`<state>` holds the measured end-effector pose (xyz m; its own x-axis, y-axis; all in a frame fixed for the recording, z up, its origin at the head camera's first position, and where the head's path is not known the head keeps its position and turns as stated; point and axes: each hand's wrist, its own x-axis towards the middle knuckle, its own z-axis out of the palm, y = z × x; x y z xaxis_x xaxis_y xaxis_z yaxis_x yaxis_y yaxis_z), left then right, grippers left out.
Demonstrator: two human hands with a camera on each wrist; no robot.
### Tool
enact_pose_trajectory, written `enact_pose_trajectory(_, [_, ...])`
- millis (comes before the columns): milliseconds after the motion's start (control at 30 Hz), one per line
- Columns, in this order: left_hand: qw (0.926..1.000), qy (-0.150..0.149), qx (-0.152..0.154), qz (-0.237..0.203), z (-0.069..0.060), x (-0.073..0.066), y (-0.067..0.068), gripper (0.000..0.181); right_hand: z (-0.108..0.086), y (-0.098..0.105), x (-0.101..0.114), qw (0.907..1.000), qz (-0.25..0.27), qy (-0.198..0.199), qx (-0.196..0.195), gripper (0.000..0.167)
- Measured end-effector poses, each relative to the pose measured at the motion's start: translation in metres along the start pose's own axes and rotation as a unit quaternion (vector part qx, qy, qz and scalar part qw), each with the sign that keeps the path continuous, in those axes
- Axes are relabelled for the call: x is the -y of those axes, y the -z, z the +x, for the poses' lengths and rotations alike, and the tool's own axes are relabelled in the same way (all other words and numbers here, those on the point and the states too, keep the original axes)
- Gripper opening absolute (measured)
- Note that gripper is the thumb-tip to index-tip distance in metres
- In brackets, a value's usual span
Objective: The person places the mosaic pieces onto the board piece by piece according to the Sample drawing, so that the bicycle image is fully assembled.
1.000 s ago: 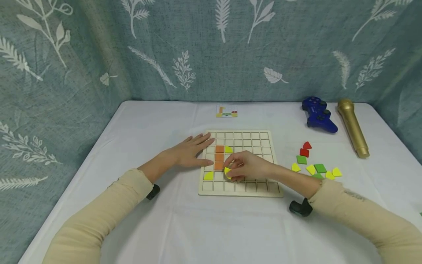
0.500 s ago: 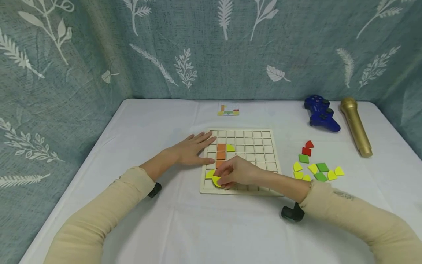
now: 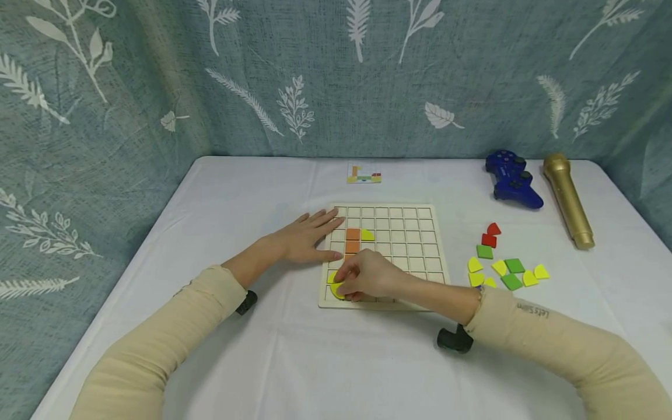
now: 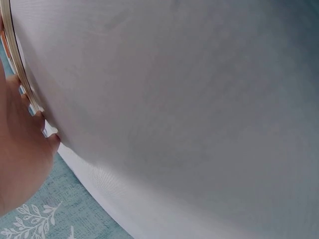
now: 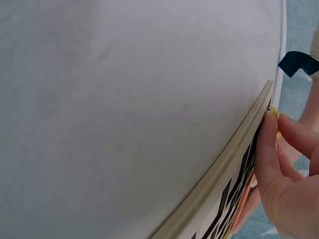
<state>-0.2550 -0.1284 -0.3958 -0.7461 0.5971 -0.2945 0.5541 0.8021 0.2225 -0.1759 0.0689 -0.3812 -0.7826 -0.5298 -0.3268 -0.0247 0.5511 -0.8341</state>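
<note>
My right hand (image 3: 371, 274) pinches a yellow quarter-round tile (image 3: 337, 290) between thumb and fingers, low on the left side of the wooden grid board (image 3: 412, 248). In the right wrist view the same tile (image 5: 274, 113) shows only as a sliver at the fingertips. Just above it on the board lies another yellow tile (image 3: 332, 276), partly covered by my fingers. Orange square tiles (image 3: 353, 240) run in a column, the lowest partly hidden, with a yellow quarter-round tile (image 3: 367, 235) beside the top one. My left hand (image 3: 307, 240) rests with spread, straight fingers on the board's left edge.
Several loose yellow, green (image 3: 515, 265) and red (image 3: 489, 240) tiles lie right of the board. Behind them are a blue game controller (image 3: 511, 179) and a gold microphone (image 3: 569, 201). A small pattern card (image 3: 364, 173) lies beyond the board. A patterned curtain (image 3: 336, 81) hangs behind the table.
My right hand has moved left and toward me across the board with the yellow tile, from beside the orange column to the lower left squares. My left hand stays in place.
</note>
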Motion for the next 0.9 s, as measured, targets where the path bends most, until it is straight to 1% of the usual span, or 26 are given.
enact_pose_trajectory(167, [1.0,0.0,0.001,0.008,0.0001,-0.0002,0.0003,0.087,-0.0017,-0.0005,0.002,0.9996,-0.022,0.01,-0.013,0.01])
enact_pose_trajectory(333, [1.0,0.0,0.0,0.009,0.0005,0.0002,0.0003,0.087,-0.0029,0.0005,0.0007,0.9993,-0.021,0.024,-0.018,0.005])
enact_pose_trajectory(433, [1.0,-0.001,0.0,0.008,0.0008,0.0005,0.0,0.087,-0.0032,0.0009,-0.0011,0.9992,-0.011,0.033,-0.019,0.007])
enact_pose_trajectory(567, [1.0,0.0,0.0,0.007,0.0004,0.0,-0.0001,0.087,-0.0039,0.001,-0.0021,0.9992,0.012,0.032,-0.019,0.01])
enact_pose_trajectory(767, [1.0,0.003,0.003,0.006,0.0,-0.0008,0.0,0.087,-0.007,0.0024,-0.0027,0.9991,0.036,0.012,-0.019,0.013])
enact_pose_trajectory(900, [1.0,0.005,0.004,0.005,-0.0003,-0.001,0.0006,0.087,-0.0085,0.0036,-0.0047,0.9982,0.058,0.004,-0.011,0.015])
